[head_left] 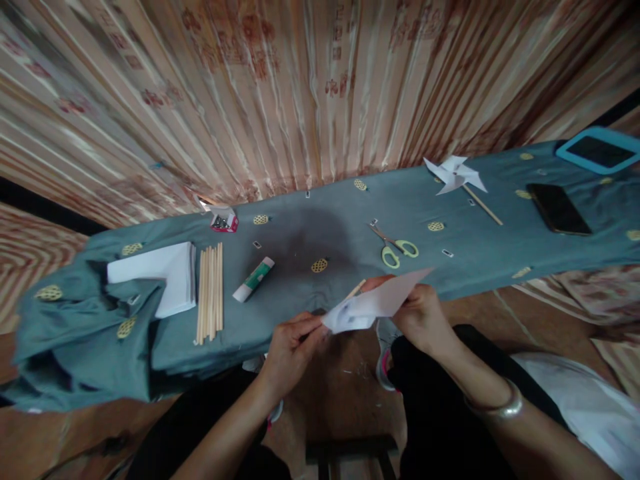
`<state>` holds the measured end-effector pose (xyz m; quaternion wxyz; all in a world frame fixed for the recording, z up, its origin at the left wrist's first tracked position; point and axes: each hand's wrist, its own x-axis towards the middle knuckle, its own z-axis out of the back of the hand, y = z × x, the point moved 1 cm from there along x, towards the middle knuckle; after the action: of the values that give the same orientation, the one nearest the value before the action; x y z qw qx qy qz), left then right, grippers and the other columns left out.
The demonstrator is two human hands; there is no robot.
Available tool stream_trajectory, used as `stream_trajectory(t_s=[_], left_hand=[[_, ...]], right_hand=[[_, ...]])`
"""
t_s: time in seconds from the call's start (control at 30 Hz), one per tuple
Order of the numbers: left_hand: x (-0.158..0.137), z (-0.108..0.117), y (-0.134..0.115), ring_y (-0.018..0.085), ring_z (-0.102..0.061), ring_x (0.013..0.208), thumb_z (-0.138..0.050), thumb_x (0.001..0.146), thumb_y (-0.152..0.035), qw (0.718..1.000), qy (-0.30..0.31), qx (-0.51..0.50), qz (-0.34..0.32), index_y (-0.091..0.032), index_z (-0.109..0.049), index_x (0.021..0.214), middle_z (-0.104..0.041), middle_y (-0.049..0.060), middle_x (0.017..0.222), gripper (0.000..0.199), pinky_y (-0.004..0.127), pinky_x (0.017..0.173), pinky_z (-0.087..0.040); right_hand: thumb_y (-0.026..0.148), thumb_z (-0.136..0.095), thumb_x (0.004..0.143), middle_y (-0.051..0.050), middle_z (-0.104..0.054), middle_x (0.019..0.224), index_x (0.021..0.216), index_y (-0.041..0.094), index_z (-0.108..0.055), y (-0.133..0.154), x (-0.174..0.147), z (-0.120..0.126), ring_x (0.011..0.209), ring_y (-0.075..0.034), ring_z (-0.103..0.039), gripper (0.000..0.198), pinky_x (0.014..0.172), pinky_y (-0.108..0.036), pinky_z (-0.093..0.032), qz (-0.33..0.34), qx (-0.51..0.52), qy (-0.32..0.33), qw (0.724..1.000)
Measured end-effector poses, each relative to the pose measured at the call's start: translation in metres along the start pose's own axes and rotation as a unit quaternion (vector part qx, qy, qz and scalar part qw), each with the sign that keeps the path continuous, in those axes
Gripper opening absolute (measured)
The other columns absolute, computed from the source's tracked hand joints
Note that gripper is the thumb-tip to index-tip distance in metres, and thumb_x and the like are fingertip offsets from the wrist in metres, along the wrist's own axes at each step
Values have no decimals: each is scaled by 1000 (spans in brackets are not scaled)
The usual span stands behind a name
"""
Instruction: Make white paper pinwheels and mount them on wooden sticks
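Observation:
Above the table's near edge, my left hand (295, 350) pinches the left corner of a folded piece of white paper (373, 305). My right hand (423, 320) grips the same paper at its right side, thumb and fingers closed on it. A short length of thin yellowish stick (356, 289) shows behind the paper; I cannot tell which hand, if either, holds it. Beyond my right hand lie scissors (393, 247) with light green handles, blades partly apart. A green and white glue stick (254, 279) lies beyond my left hand.
The narrow table has a grey-green cloth (300, 227). On its left are stacked white paper (177, 273), several wooden sticks (210, 293) and a small box of pins (224, 219). At right lie a paper pinwheel (455, 175), a dark phone (559, 209) and a blue-framed tablet (600, 149).

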<state>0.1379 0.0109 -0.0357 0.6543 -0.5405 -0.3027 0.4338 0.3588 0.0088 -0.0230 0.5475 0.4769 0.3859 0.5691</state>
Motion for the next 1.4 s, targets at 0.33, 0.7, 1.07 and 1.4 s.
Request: stream_trajectory(t_s=[0.33, 0.7, 1.07, 1.4], left_hand=[[-6, -14, 20, 8, -38, 52, -64, 78, -38, 987, -47, -123, 90, -15, -76, 77, -54, 0, 65, 26, 21, 48, -28], [-23, -39, 34, 3, -22, 38, -74, 60, -46, 934, -118, -267, 207, -14, -61, 55, -37, -7, 36, 35, 22, 44, -12], [-26, -55, 36, 1, -29, 37, -83, 47, -43, 880, -170, -388, 218, -11, -65, 60, -55, -2, 52, 38, 22, 42, -12], [-30, -63, 26, 3, -37, 43, -79, 62, -29, 822, -108, -492, 265, -8, -71, 80, -58, 1, 59, 29, 20, 45, -18]], right_hand=[[52, -79, 59, 0, -67, 64, 75, 17, -70, -19, 16, -11, 56, -14, -57, 40, 54, -26, -46, -188, 84, 55, 977], [42, -79, 62, -5, -74, 74, 77, 13, -72, -29, 45, -31, 70, -19, -66, 34, 63, -26, -51, -231, -74, 155, 958], [32, -81, 58, -1, -65, 65, 67, 17, -72, -6, 84, -38, 75, -20, -63, 20, 62, -25, -43, -186, -351, 277, 875], [30, -81, 57, -4, -70, 73, 67, 16, -72, 6, 95, -41, 76, -21, -64, 20, 64, -27, -48, -209, -363, 328, 847]])
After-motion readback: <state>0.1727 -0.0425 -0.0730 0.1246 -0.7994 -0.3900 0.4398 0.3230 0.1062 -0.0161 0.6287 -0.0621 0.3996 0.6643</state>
